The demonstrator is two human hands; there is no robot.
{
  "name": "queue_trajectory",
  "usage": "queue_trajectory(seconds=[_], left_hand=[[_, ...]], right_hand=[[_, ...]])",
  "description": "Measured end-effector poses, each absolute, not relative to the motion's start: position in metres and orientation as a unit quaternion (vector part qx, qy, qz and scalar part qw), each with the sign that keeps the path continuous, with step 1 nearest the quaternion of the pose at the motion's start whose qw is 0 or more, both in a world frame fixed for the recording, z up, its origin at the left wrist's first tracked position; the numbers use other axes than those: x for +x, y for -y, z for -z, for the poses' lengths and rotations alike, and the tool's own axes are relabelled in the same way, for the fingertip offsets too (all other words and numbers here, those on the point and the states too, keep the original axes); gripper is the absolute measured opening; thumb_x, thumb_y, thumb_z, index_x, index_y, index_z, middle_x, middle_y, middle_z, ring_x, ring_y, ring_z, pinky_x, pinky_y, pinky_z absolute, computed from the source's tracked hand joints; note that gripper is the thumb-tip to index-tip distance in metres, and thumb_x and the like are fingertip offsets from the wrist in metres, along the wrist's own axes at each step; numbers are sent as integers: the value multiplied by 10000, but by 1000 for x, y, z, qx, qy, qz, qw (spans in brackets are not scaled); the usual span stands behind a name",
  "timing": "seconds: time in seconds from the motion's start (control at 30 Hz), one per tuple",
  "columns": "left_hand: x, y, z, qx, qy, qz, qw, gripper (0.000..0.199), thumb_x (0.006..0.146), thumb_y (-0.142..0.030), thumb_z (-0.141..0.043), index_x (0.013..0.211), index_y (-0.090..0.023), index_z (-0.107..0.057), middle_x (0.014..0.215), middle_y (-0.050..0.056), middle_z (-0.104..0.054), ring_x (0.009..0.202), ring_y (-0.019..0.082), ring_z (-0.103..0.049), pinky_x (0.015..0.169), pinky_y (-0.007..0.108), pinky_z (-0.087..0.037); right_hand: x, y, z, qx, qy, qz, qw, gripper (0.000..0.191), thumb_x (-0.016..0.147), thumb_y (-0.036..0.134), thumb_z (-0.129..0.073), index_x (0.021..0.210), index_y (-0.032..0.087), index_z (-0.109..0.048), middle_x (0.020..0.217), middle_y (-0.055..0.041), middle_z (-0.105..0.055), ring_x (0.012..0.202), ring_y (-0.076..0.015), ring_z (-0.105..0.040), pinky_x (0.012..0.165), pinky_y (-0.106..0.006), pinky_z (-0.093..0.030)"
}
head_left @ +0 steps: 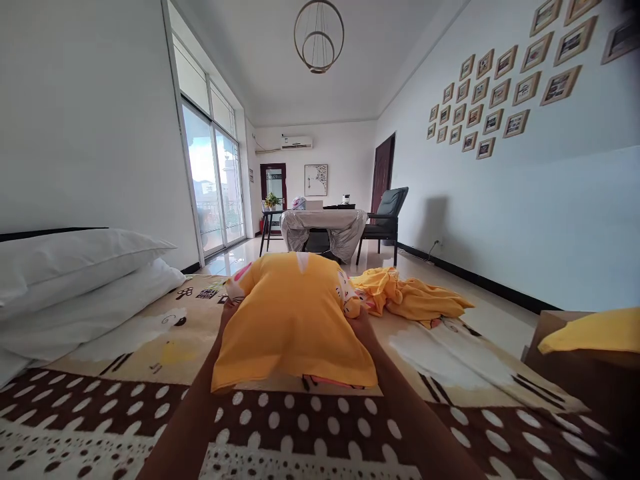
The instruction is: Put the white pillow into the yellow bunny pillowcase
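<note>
A yellow shirt [295,313] with white, patterned short sleeves is spread between my arms, its lower edge toward me above the bed. At its left side, my left hand [229,312] is gripping the cloth near the sleeve, with the fingers mostly hidden. On the right, my right hand [359,321] holds the shirt by the other sleeve, its fingers largely covered by fabric. Beyond that hand a crumpled pile of yellow clothes [420,299] lies on the patterned blanket [300,417].
White pillows [75,273] are stacked at the left. At the right edge, a yellow cloth [595,332] lies over a cardboard box [547,327]. Past the bed are a covered table [325,219] and a dark chair [387,217].
</note>
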State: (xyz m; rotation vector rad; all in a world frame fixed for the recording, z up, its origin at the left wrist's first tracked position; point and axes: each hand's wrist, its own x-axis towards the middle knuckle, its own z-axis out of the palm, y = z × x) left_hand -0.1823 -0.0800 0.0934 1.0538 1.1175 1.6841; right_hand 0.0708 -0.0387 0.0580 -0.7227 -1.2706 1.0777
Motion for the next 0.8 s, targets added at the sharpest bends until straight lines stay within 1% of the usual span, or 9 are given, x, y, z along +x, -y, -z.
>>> queue_trajectory(seconds=[0.13, 0.2, 0.27, 0.33, 0.43, 0.5, 0.57, 0.73, 0.8], left_hand=[[-197, 108, -96, 379, -430, -728, 375, 588, 560, -419, -784, 1092, -264, -588, 967, 4, -709, 1020, 278, -623, 765, 313, -550], [-211, 118, -79, 362, -434, -728, 387, 705, 481, -357, -835, 1128, -256, -576, 993, 32, -708, 1042, 315, -614, 770, 357, -557], [-227, 122, -55, 382, -437, -686, 439, 709, 425, -361, -862, 1075, -218, -616, 943, 73, -718, 1042, 352, -610, 789, 404, -555], [-237, 120, -32, 411, -426, -626, 508, 653, 451, -492, -837, 1007, -203, -653, 939, 100, -719, 1084, 355, -589, 843, 415, -538], [-231, 109, -19, 432, -380, -579, 577, 675, 532, -652, -734, 1009, -181, -657, 1004, 127, -705, 1093, 343, -589, 885, 411, -518], [-215, 99, -29, 446, -358, -579, 581, 687, 544, -582, -770, 1067, -157, -633, 1036, 139, -696, 1028, 342, -623, 869, 414, -523], [-199, 89, -48, 446, -354, -608, 554, 720, 546, -480, -810, 1152, -163, -586, 1063, 132, -690, 982, 334, -644, 838, 409, -534], [-188, 77, -89, 448, -343, -691, 451, 825, 416, -399, -865, 1146, -123, -597, 1087, 132, -685, 1070, 360, -596, 860, 377, -528], [-192, 79, -95, 448, -350, -691, 447, 812, 426, -406, -859, 1147, -136, -601, 1084, 114, -688, 1093, 344, -586, 890, 369, -516]], right_hand=[[94, 75, -59, -343, 571, -380, 642, 286, 514, 325, -778, 758, 241, -655, 841, -50, -724, 818, -291, -666, 725, -388, -558], [113, 87, -41, -382, 589, -350, 621, 249, 506, 305, -773, 712, 231, -655, 772, -63, -719, 749, -298, -667, 673, -394, -557], [132, 90, -20, -381, 618, -389, 567, 314, 480, 312, -790, 756, 222, -672, 822, -86, -724, 803, -321, -667, 699, -407, -552], [146, 84, -7, -352, 624, -471, 515, 419, 478, 364, -803, 851, 220, -678, 925, -99, -721, 901, -325, -658, 777, -415, -536], [146, 64, -12, -314, 580, -567, 493, 481, 584, 536, -723, 957, 240, -661, 1000, -92, -711, 963, -289, -651, 836, -406, -513], [134, 52, -28, -302, 559, -582, 508, 552, 600, 581, -698, 1031, 241, -641, 1016, -86, -708, 967, -282, -651, 831, -404, -516], [121, 44, -47, -305, 545, -577, 526, 621, 565, 547, -740, 1083, 228, -618, 1025, -85, -707, 948, -289, -658, 807, -403, -526], [108, 40, -75, -305, 530, -545, 574, 614, 519, 443, -803, 1054, 211, -610, 1003, -80, -714, 900, -296, -669, 760, -399, -538], [113, 41, -79, -291, 548, -529, 578, 600, 519, 422, -808, 1049, 221, -612, 1018, -74, -712, 940, -292, -658, 788, -394, -532]])
